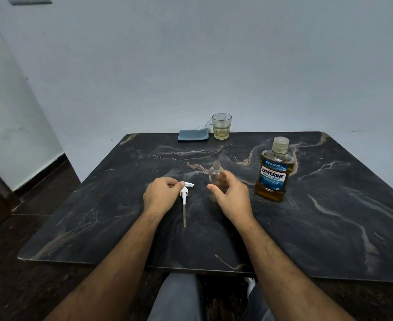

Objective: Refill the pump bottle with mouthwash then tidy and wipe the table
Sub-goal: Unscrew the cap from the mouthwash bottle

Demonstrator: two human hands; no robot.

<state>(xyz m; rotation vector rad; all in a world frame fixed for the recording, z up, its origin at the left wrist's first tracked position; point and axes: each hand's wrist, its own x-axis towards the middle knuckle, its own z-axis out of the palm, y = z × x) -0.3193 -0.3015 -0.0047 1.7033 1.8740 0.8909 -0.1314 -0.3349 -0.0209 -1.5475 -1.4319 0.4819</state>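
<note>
A small clear empty pump bottle (215,176) stands uncapped on the dark marble table (318,223). My right hand (231,195) curls loosely around its right side, thumb in front; I cannot tell if it grips. The white pump head (184,196) with its long tube lies flat on the table to the left. My left hand (162,194) pinches its top near the nozzle. A capped Listerine mouthwash bottle (274,172) with amber liquid stands upright to the right of the small bottle.
A glass (221,126) with a little yellowish liquid stands at the table's far edge against the wall. A folded grey-blue cloth (192,135) lies beside it on the left. My knees show below the near edge.
</note>
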